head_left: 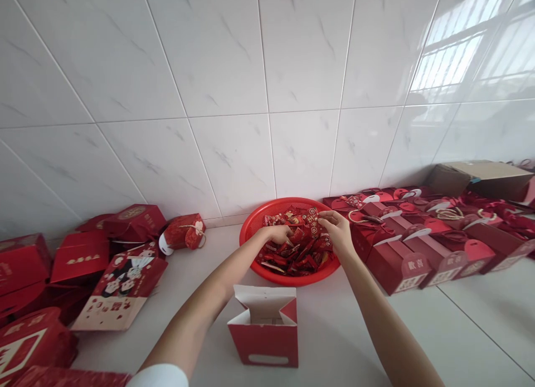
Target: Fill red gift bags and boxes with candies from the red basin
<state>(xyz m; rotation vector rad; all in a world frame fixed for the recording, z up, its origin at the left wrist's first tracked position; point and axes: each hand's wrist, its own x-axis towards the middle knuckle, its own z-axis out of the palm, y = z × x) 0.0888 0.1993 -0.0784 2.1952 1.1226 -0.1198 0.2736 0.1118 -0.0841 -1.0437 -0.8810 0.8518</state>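
A round red plastic basket [249,224] stands against the tiled wall, holding many small red wrapped packets [307,247]. My left hand [278,234] reaches into its left part, fingers curled down among the packets; what they hold, if anything, is hidden. At the basket's right rim, my right hand [335,228] pinches a patterned red packet [311,217] between thumb and fingers. In front of the basket, between my forearms, a red box [267,342] stands upright with its top flaps open and its white inside showing.
Several red boxes [81,256] are piled at the left, with a small red bag [184,232] beside them. Rows of closed red gift boxes [401,259] stand at the right. Behind them sits a cardboard box [480,172].
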